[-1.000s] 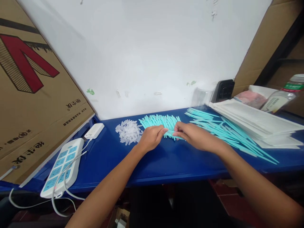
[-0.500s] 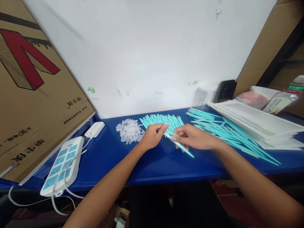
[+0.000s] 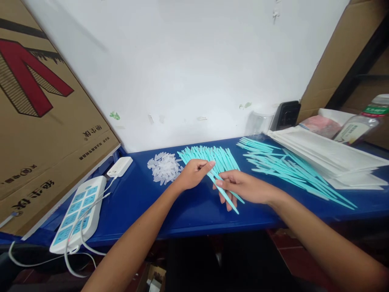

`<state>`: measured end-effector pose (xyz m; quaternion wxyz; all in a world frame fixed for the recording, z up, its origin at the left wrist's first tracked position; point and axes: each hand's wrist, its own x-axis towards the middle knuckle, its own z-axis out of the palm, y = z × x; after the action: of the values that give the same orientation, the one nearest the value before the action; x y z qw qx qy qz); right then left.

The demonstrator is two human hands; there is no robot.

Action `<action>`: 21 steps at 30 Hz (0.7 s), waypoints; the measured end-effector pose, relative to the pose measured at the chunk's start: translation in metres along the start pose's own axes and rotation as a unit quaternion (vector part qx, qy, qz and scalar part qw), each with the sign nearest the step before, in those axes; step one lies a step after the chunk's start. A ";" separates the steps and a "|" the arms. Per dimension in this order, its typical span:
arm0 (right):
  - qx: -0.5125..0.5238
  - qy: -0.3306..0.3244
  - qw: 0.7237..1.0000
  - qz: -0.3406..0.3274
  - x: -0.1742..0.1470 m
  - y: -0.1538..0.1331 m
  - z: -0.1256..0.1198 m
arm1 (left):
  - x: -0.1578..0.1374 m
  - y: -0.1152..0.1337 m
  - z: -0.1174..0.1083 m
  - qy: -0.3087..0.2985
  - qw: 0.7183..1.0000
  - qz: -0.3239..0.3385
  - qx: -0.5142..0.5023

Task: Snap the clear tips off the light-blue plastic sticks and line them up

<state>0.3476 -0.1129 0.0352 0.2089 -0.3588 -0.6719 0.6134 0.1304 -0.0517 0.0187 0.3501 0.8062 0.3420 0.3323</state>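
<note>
Slim turquoise pointed sticks (image 3: pixel 230 199) run between my two hands, angled down to the right; two pointed lower ends show. My left hand (image 3: pixel 196 173) is closed in a pinch at their upper ends, which its fingers partly cover. Thumb and fingers of my right hand (image 3: pixel 243 187) are closed around the sticks lower down. Just behind both hands lies a dense row of similar turquoise sticks (image 3: pixel 225 157). Left of my left hand is a heap of small translucent whitish caps or sleeves (image 3: pixel 165 168).
A second spread of turquoise sticks (image 3: pixel 282 170) lies to the right, beside stacked white envelopes (image 3: pixel 328 152). At left sit a power strip (image 3: pixel 79 213) with cables and a small white box (image 3: pixel 120 166). A clear plastic cup (image 3: pixel 260 121) and bottle (image 3: pixel 363 121) stand behind.
My right hand has moved slightly down, and a second pointed end now shows beside the first. My left hand keeps its pinch at the upper ends. The view has shifted a little.
</note>
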 end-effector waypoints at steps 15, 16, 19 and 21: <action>-0.040 0.218 0.975 -0.030 0.001 0.013 0.010 | -0.001 -0.004 0.003 0.004 0.999 -0.032 -0.040; -0.019 0.212 0.977 -0.034 0.001 0.013 0.011 | -0.001 -0.004 0.003 0.003 0.999 -0.032 -0.040; 0.032 0.204 0.978 -0.024 0.002 0.012 0.014 | -0.001 -0.003 0.003 -0.001 0.999 -0.032 -0.040; 0.049 0.212 0.976 0.003 0.002 0.013 0.014 | -0.001 -0.003 0.003 -0.003 0.999 -0.030 -0.039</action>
<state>0.3389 -0.1213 0.0200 0.3621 -0.4714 -0.5804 0.5566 0.1313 -0.0519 0.0143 0.3923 0.7823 0.3516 0.3323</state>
